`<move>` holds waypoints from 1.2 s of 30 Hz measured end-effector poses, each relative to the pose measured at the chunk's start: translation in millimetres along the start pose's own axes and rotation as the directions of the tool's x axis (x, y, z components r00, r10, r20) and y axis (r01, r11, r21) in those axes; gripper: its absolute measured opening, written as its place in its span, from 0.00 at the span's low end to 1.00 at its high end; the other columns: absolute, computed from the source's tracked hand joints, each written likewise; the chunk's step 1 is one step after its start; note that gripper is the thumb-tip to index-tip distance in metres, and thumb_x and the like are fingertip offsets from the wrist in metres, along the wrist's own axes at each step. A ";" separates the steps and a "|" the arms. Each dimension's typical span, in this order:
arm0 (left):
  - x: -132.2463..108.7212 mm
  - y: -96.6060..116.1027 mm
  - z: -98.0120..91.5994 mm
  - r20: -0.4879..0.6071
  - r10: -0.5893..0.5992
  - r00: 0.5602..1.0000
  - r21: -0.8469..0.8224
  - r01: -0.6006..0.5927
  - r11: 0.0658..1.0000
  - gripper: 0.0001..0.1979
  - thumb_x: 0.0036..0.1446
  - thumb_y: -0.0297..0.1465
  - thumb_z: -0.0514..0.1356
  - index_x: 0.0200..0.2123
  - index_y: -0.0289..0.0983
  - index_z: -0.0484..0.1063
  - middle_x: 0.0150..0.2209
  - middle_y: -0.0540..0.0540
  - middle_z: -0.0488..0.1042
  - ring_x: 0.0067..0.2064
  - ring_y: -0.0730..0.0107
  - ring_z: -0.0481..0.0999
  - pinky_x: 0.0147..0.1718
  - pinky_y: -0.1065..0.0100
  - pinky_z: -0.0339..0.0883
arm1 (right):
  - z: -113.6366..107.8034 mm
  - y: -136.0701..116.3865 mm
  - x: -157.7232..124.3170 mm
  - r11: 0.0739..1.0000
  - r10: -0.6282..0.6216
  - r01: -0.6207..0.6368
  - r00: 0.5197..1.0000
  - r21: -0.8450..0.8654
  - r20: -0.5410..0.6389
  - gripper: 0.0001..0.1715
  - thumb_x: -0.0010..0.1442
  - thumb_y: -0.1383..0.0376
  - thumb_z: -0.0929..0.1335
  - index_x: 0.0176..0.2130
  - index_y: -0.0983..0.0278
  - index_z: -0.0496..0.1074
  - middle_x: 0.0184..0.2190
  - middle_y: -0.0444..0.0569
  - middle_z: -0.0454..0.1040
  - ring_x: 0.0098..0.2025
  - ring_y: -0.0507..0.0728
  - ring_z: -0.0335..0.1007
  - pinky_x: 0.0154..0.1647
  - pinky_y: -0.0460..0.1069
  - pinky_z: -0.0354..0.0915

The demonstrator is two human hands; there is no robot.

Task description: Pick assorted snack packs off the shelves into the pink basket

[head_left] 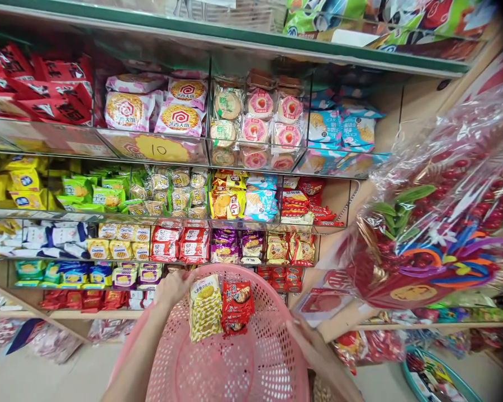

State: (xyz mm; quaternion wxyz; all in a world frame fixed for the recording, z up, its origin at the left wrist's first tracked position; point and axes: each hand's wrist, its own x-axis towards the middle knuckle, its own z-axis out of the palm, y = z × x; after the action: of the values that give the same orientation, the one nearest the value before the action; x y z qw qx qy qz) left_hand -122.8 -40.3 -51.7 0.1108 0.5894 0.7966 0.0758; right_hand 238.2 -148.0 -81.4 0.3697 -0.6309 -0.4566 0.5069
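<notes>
Both hands hold a pink basket (218, 368) by its rim: the left hand (171, 293) grips the far left edge, with the fingers over the lip, and the right hand (308, 338), blurred, closes on the right side. The basket tips its opening toward the wearer, in front of a snack shelf (235, 42), and its far rim overlaps the lower rows in view. Inside, yellow-and-white packs (205, 312) and red packs (237, 304) lie side by side against the far wall, leaving most of the perforated bottom exposed nearer the wearer and to the right. Left of the left forearm, pale floor (88, 374) shows up to the shelf's base. Room looks tighter on the right, where a cellophane-wrapped arrangement (427, 234) leans out near the right hand; whether they touch is unclear. Farther right, a teal tub (407, 371) stands on the floor.
</notes>
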 end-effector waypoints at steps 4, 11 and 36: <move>0.8 4.1 -0.7 0.001 0.006 1.000 0.003 -0.006 1.000 0.33 0.50 0.57 0.41 0.34 0.40 0.74 0.35 0.35 0.77 0.41 0.47 0.75 0.37 0.58 0.63 | -10.0 -38.2 41.2 0.923 -0.322 0.297 0.944 -0.244 -0.068 0.31 0.53 0.52 0.65 0.52 0.65 0.64 0.51 0.55 0.69 0.52 0.60 0.64 0.54 0.55 0.58; 7.2 10.7 1.2 0.013 0.038 0.999 -0.011 -0.038 0.999 0.37 0.48 0.59 0.38 0.35 0.38 0.74 0.38 0.34 0.76 0.42 0.46 0.74 0.38 0.56 0.64 | 34.4 -114.0 112.5 0.379 -0.752 0.631 0.637 -0.677 0.172 0.19 0.60 0.68 0.56 0.49 0.63 0.66 0.46 0.51 0.70 0.49 0.57 0.63 0.50 0.52 0.59; 10.0 8.0 5.6 -0.021 0.020 1.000 0.003 -0.020 1.000 0.36 0.49 0.59 0.37 0.35 0.39 0.73 0.36 0.35 0.77 0.41 0.47 0.75 0.38 0.56 0.64 | 72.3 -117.7 169.5 -0.196 -0.755 0.489 0.477 -0.850 0.449 0.21 0.55 0.77 0.59 0.48 0.64 0.64 0.41 0.54 0.66 0.44 0.60 0.57 0.48 0.56 0.52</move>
State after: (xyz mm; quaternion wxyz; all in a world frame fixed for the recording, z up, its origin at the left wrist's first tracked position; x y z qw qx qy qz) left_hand -116.8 -28.4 -56.0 0.1007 0.5966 0.7919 0.0820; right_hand 155.6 49.9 -38.5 0.1618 -0.4415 -0.8574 -0.2090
